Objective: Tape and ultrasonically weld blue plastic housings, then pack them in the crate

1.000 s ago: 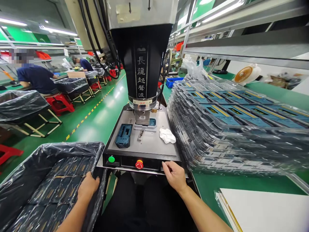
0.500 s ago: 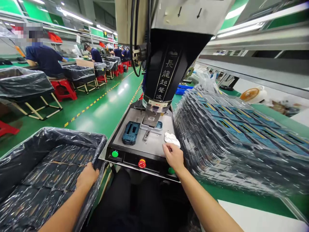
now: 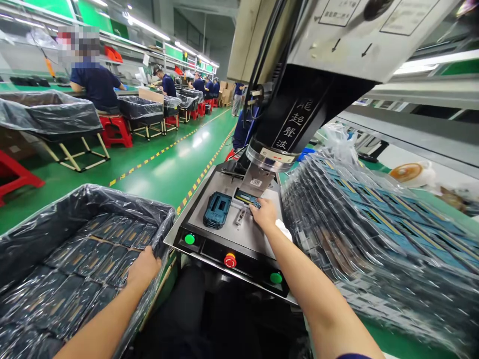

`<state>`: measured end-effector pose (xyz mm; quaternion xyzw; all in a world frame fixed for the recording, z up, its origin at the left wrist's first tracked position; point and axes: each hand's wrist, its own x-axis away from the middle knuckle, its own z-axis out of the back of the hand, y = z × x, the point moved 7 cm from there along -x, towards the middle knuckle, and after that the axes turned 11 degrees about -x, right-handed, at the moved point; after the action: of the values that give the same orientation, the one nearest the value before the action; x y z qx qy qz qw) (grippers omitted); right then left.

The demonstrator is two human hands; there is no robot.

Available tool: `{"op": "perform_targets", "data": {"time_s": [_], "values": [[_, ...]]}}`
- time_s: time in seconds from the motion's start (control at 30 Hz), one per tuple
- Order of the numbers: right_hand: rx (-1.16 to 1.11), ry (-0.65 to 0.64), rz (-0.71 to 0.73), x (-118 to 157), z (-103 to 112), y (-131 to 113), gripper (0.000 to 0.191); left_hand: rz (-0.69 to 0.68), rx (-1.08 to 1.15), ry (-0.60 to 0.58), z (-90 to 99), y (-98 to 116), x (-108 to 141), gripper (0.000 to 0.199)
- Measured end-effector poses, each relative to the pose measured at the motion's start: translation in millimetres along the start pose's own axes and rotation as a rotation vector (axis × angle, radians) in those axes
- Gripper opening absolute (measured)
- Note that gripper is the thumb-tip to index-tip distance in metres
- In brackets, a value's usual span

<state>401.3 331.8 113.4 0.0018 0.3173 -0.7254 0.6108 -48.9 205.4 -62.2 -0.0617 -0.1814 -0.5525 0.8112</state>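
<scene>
My right hand [image 3: 265,213] reaches under the machine's metal head, its fingers closed on the right end of a teal plastic housing [image 3: 247,198] with a yellow stripe. Left of it a darker teal plastic housing [image 3: 217,209] lies on the machine's metal plate [image 3: 194,219]. A small metal block [image 3: 240,216] sits between that housing and my right hand. My left hand [image 3: 144,267] hangs over the right side of a bin [image 3: 88,192] lined with clear plastic; its fingertips are hidden. A white cloth [image 3: 283,229] is partly covered by my right wrist.
Stacked clear trays [image 3: 359,214] of teal housings stand close on the right. The machine's front edge carries green buttons [image 3: 189,240] and a red stop button [image 3: 230,260]. Its black head [image 3: 295,114] hangs above the plate. Co-workers sit along benches at far left.
My right hand has moved forward from beside the white cloth to the housing under the machine head. My left hand stays over the bin. The camera view has turned left and tilted.
</scene>
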Motion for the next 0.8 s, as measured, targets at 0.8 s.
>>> {"op": "perform_targets", "data": {"time_s": [0.8], "values": [[0.103,-0.135,0.283,-19,-17,-10,0.040,0.047,0.082,0.081,1.6,0,3,0.028]]}}
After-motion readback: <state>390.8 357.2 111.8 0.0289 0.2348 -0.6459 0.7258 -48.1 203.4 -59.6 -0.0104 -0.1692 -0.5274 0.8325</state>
